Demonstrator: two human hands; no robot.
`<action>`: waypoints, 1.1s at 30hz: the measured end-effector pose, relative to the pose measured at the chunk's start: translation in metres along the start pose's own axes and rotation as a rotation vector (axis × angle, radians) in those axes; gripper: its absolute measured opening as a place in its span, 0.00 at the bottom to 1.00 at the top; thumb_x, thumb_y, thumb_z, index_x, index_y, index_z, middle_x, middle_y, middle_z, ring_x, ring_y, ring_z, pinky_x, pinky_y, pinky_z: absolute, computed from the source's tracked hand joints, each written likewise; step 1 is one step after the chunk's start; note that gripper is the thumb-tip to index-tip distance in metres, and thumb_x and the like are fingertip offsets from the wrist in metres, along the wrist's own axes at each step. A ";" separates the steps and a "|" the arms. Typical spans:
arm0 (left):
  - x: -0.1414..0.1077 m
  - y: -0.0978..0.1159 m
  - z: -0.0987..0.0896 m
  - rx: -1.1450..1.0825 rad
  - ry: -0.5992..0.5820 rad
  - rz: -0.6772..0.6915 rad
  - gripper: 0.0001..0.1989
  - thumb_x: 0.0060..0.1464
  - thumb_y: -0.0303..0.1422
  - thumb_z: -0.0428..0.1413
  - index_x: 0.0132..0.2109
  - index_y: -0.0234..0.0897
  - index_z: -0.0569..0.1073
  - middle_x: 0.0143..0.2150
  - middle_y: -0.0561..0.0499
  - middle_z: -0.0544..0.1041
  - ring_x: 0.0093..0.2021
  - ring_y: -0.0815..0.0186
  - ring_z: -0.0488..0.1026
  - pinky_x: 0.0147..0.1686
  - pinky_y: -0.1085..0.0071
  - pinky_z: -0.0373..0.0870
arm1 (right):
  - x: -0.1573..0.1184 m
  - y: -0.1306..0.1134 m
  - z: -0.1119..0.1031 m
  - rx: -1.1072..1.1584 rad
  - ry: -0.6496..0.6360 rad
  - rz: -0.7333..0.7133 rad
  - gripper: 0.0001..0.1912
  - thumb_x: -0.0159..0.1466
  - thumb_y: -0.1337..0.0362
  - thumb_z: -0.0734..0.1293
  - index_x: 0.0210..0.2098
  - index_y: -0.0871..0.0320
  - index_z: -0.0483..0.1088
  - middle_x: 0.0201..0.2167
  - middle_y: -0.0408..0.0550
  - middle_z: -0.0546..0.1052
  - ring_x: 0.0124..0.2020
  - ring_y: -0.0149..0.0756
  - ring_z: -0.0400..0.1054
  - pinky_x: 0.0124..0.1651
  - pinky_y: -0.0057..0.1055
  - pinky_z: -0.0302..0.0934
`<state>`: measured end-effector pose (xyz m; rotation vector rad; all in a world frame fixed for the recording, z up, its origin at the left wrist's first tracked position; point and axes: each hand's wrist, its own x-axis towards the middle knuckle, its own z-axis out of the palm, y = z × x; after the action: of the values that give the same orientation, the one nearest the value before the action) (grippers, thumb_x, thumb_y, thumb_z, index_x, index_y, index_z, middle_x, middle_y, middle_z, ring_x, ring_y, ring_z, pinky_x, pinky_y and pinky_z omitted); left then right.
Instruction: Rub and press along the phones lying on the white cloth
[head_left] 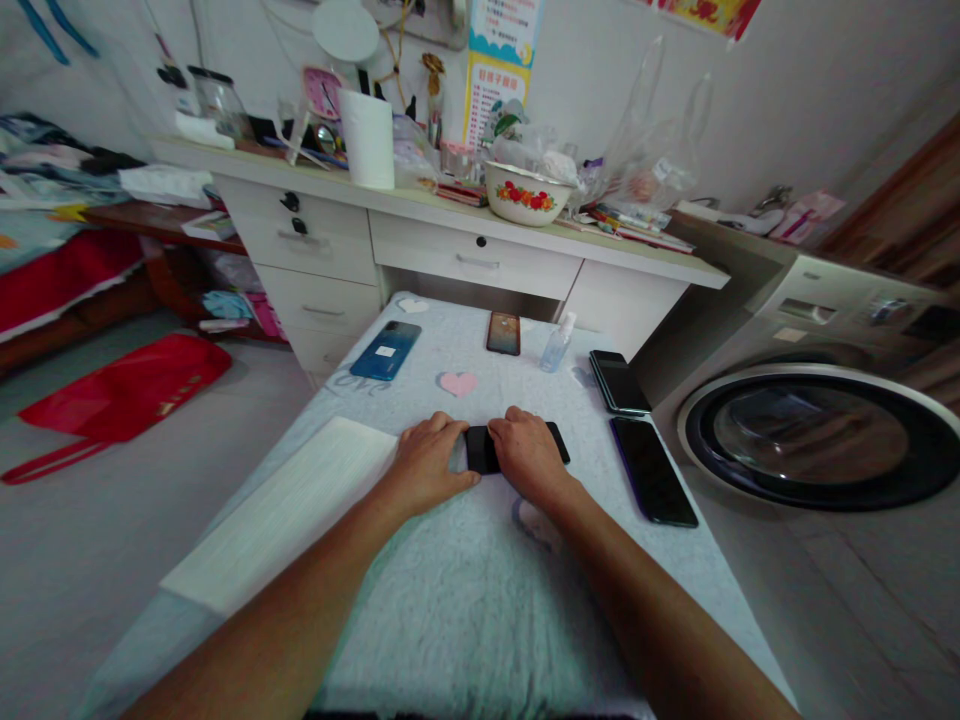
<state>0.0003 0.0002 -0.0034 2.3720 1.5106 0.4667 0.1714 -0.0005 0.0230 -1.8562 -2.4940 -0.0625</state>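
A black phone (556, 440) lies flat on the cloth-covered table (420, 600), in front of both hands. My left hand (435, 460) holds its left end, with the thumb at the near edge and the fingers at the far edge. My right hand (527, 452) is closed on top of the phone, fingers pressed together; whatever may be under them is hidden. Left of my left hand lies a long white sheet (285, 515). Beyond the hands are a blue phone (386, 350), a small brown phone (503, 334) and a clear spray bottle (558, 343).
Along the table's right edge lie a dark phone (654, 470) and stacked phones (621, 382). A white desk (300, 245) with a floral bowl (527, 195) and a paper roll (367, 140) stands behind. To the right is a washing machine (810, 300); a red bag (142, 390) lies left.
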 end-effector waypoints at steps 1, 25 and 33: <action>0.000 0.000 0.000 0.001 -0.002 0.000 0.27 0.44 0.43 0.61 0.52 0.40 0.69 0.48 0.46 0.70 0.49 0.54 0.70 0.48 0.61 0.65 | 0.000 -0.001 0.001 0.002 0.005 0.007 0.16 0.69 0.65 0.55 0.37 0.58 0.74 0.35 0.51 0.72 0.35 0.38 0.67 0.39 0.32 0.55; 0.000 0.003 -0.003 -0.010 0.013 -0.009 0.25 0.43 0.41 0.61 0.49 0.40 0.69 0.48 0.46 0.71 0.50 0.53 0.70 0.46 0.62 0.65 | -0.004 -0.008 -0.003 0.048 0.004 -0.019 0.15 0.69 0.65 0.56 0.41 0.55 0.75 0.36 0.50 0.71 0.37 0.37 0.65 0.41 0.33 0.53; 0.000 0.005 -0.006 -0.009 -0.015 -0.027 0.25 0.44 0.41 0.61 0.50 0.40 0.68 0.48 0.47 0.71 0.50 0.54 0.70 0.48 0.63 0.64 | -0.008 0.001 -0.003 -0.005 -0.013 0.114 0.19 0.69 0.64 0.53 0.39 0.57 0.75 0.37 0.54 0.72 0.38 0.39 0.67 0.41 0.34 0.55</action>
<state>0.0014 -0.0017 0.0036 2.3403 1.5287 0.4468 0.1751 -0.0078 0.0260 -2.0029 -2.3919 -0.0539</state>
